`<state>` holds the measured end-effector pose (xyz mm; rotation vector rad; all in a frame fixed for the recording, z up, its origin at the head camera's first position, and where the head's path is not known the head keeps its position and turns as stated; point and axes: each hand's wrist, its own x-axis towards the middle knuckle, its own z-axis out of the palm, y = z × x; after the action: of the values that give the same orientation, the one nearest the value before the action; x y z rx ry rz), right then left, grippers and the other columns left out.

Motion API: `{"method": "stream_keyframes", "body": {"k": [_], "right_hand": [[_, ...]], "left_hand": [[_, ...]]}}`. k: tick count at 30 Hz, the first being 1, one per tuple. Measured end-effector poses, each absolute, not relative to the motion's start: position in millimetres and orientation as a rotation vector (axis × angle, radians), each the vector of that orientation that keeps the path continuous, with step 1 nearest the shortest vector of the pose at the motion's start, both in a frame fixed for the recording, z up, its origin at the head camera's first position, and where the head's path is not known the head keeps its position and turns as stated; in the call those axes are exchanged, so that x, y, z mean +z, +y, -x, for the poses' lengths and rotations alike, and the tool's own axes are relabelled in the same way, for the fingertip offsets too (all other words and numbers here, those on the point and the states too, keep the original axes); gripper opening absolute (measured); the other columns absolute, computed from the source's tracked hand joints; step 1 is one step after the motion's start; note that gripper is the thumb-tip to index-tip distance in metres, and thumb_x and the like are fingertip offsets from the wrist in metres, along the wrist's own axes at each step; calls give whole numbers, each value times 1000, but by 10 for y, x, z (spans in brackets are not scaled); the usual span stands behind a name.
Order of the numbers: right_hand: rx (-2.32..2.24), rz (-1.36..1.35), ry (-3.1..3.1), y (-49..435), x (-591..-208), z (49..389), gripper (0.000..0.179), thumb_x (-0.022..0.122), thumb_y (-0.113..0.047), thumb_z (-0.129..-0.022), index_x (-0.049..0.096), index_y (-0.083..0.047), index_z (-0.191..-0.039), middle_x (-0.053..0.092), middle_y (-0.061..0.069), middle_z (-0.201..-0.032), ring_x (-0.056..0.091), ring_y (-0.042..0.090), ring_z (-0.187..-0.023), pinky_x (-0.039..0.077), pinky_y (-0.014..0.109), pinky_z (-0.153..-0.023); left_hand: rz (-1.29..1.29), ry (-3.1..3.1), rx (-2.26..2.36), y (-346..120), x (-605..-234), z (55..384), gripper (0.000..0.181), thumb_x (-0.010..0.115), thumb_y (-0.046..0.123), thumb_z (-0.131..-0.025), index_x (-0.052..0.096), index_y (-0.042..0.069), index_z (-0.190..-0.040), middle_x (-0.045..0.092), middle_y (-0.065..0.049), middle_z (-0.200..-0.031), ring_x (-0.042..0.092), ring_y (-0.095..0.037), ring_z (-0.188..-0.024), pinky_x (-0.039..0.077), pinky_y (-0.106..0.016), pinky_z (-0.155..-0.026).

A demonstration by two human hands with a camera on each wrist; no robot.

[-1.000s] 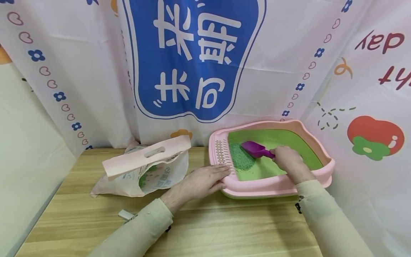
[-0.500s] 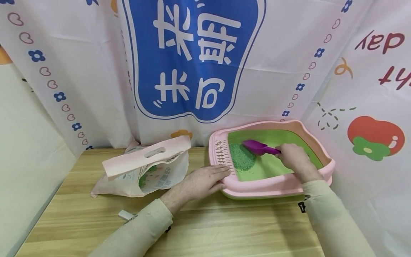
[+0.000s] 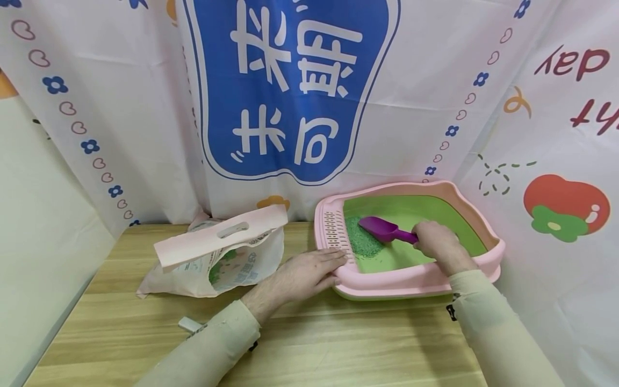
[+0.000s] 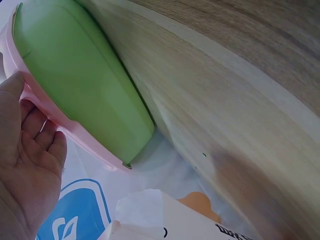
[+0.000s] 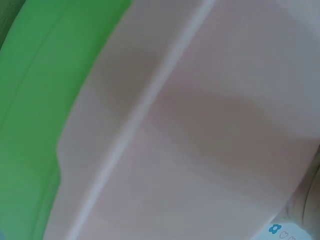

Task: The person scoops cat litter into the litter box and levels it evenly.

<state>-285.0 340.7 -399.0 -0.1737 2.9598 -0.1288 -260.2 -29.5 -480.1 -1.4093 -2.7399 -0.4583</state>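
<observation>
A pink-rimmed litter box (image 3: 416, 281) with a green base holds a heap of green cat litter (image 3: 365, 245) beside its slotted ledge. My right hand (image 3: 439, 242) grips the handle of a purple scoop (image 3: 382, 229), whose blade lies over the heap. My left hand (image 3: 307, 271) rests on the box's near left corner, fingers stretched over the slotted ledge and thumb along the front. In the left wrist view, the palm and fingers of that left hand (image 4: 30, 155) lie against the pink rim (image 4: 55, 112). The right wrist view mostly shows the box's pink wall (image 5: 210, 150), with the scoop hidden.
An opened paper-like litter bag (image 3: 217, 252) with a handle slot lies left of the box, green litter inside. A small grey-white object (image 3: 189, 324) is on the wooden table (image 3: 338, 344) near the left sleeve. A printed cloth (image 3: 411, 107) hangs close behind the box.
The right hand drew the scoop back to the right, then pushed it left again into the litter heap. The left hand has stayed on the box's corner.
</observation>
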Motion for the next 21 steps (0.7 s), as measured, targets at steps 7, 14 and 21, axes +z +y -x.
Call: {"method": "stream_keyframes", "body": {"k": [7,14,21], "right_hand": [[-30,195,3003,3446,-3995,2864,7,82,-4,-102,84,-4,-109,78,15,-89,69,31,-78,62,48,-66],[-42,217,3033,3497,-4053,2879,9,81,-2,-102,84,-4,-110,78,16,-90,69,32,-77,61,47,-65],[-66,302,3046,3519,-4109,2924,7,83,-4,-102,83,-8,-108,81,13,-93,73,32,-82,66,56,-76]], "left_hand": [[1412,-2742,-462,-294,-4796,2598,59,61,44,-124,56,17,-175,53,-3,-185,50,-22,-174,43,-45,-145],[1398,-2754,-455,-298,-4792,2586,59,60,46,-124,56,18,-176,52,-2,-186,48,-22,-175,42,-44,-145],[1389,-2761,-457,-296,-4795,2585,59,60,45,-124,55,19,-176,52,-1,-186,49,-21,-175,44,-44,-144]]}}
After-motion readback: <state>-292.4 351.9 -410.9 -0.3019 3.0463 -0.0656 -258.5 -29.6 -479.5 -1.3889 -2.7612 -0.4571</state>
